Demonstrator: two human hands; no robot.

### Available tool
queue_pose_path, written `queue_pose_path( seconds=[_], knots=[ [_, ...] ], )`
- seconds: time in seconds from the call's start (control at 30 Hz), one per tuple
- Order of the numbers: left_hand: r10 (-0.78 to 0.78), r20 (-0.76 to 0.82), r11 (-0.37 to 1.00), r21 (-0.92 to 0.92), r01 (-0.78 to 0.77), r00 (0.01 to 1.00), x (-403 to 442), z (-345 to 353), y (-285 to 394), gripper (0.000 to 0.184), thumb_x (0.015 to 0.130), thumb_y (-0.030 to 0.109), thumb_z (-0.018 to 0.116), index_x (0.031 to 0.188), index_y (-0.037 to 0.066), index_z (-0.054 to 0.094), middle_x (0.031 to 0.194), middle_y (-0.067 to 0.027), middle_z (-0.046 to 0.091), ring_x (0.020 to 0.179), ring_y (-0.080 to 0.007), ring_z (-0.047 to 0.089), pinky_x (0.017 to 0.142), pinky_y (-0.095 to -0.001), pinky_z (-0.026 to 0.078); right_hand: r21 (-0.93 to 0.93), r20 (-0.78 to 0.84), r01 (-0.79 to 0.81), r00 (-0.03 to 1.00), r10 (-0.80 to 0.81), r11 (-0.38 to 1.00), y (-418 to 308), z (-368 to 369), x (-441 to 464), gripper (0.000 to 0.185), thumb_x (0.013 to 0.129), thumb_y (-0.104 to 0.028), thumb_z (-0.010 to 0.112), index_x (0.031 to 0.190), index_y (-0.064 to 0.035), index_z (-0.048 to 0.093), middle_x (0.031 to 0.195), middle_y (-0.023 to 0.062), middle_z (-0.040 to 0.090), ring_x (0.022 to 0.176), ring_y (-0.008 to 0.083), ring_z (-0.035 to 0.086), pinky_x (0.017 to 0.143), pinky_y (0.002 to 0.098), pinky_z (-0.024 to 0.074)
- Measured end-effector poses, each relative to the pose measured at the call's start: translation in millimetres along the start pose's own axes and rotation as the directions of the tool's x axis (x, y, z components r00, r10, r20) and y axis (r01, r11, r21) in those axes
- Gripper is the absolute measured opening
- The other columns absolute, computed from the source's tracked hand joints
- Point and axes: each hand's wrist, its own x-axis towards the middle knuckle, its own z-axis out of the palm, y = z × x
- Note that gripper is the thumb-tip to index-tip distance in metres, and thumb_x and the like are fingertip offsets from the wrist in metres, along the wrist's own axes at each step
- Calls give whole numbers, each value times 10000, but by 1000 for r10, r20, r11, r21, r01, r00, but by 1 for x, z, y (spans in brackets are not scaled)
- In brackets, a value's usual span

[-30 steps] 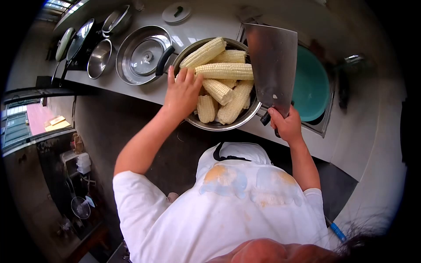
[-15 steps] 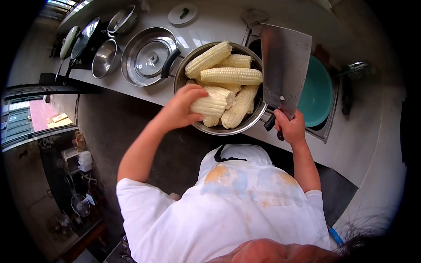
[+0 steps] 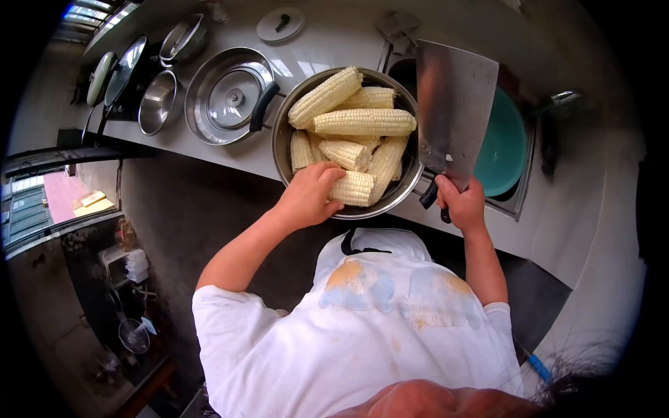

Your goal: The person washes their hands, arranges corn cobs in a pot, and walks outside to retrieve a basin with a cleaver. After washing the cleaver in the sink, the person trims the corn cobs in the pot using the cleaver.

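Note:
A steel pot (image 3: 281,157) on the counter holds several pale ears of corn (image 3: 365,122), some whole and some cut short. My left hand (image 3: 308,195) reaches over the pot's near left rim, its fingers and thumb closed around a short piece of corn (image 3: 354,189) that rests low among the others. In my right hand (image 3: 463,203) is the black handle of a cleaver (image 3: 457,104). Its broad blade stands up over the pot's right side, with small pale bits stuck near the handle.
Left of the pot sits a wide steel pan (image 3: 197,104) with a glass lid (image 3: 233,99) in it. Steel bowls (image 3: 159,103) stand farther left. A green basin (image 3: 503,150) lies in the sink at right, beside the faucet (image 3: 563,97). A white lid (image 3: 270,26) is at the back.
My left hand has moved down and slightly right, bringing its corn piece to the near side of the pot. The cleaver stays nearly still in my right hand.

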Motion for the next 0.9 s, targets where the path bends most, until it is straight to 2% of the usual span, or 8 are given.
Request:
queue_pose_path(
  seconds=[0.17, 0.23, 0.33, 0.43, 0.5, 0.6, 0.8, 0.9],
  knots=[
    [-38, 16, 991, -129, 40, 999, 8, -10, -8, 392, 708, 144, 678, 1048, 39, 513, 1069, -145, 522, 1009, -341, 495, 868, -405, 407, -17, -17, 2, 1000, -2, 1000, -1, 0, -2, 146, 829, -135, 612, 840, -20, 522, 582, -4, 504, 468, 63, 454, 434, 221, 374],
    [-93, -198, 981, -186, 55, 976, 19, -14, -20, 350, 734, 122, 655, 1043, 31, 517, 1056, -149, 528, 1011, -344, 497, 867, -395, 410, -20, -35, 2, 999, -3, 1000, 1, 0, -5, 148, 828, -136, 613, 843, -20, 522, 584, -4, 505, 469, 63, 454, 436, 220, 375],
    [-82, -259, 983, -181, 35, 962, 32, -21, -19, 339, 743, 103, 647, 1050, 26, 526, 1039, -147, 540, 1008, -331, 508, 871, -378, 413, -14, -29, 25, 999, -25, 1000, -1, -3, -1, 153, 826, -138, 617, 849, -20, 522, 584, 0, 510, 459, 66, 451, 428, 224, 374],
    [-104, -335, 966, -258, 15, 937, 36, -32, -19, 343, 741, 87, 652, 1059, 26, 538, 1042, -129, 546, 1003, -291, 526, 864, -351, 427, -119, -12, 50, 999, -51, 992, -5, -8, -3, 191, 831, -89, 577, 989, -13, 501, 641, 19, 509, 479, 85, 452, 453, 247, 398],
    [-210, -479, 916, -400, 1, 852, 34, -36, -30, 343, 744, 80, 652, 1064, 27, 540, 1038, -114, 549, 984, -246, 541, 827, -327, 450, -273, 26, 130, 992, -127, 953, -11, -11, 0, 371, 818, -50, 570, 1168, -28, 448, 761, 20, 532, 597, 81, 486, 545, 235, 431],
    [-255, -517, 927, -372, 53, 817, 35, -43, -42, 329, 753, 87, 644, 1058, 19, 541, 1018, -112, 551, 938, -222, 554, 794, -311, 465, -179, 46, 252, 968, -248, 951, -21, -7, 7, 519, 794, -12, 546, 1288, -44, 390, 822, 4, 535, 685, 52, 449, 647, 196, 386],
    [-163, -558, 952, -306, -19, 813, 37, -46, -37, 276, 746, 86, 643, 1004, 28, 564, 1035, -109, 566, 919, -234, 558, 758, -308, 465, -202, 81, 255, 966, -244, 945, -32, 1, 10, 639, 779, 30, 522, 1366, -87, 297, 922, 41, 560, 720, 57, 473, 688, 196, 395],
    [-228, -605, 949, -314, 35, 763, 18, -46, -49, 277, 742, 79, 641, 1004, 29, 567, 1034, -107, 568, 943, -232, 556, 779, -306, 464, -181, 93, 237, 970, -224, 954, -32, 5, 6, 658, 775, 35, 520, 1374, -75, 272, 986, 64, 573, 736, 56, 482, 695, 199, 403]
  ],
)
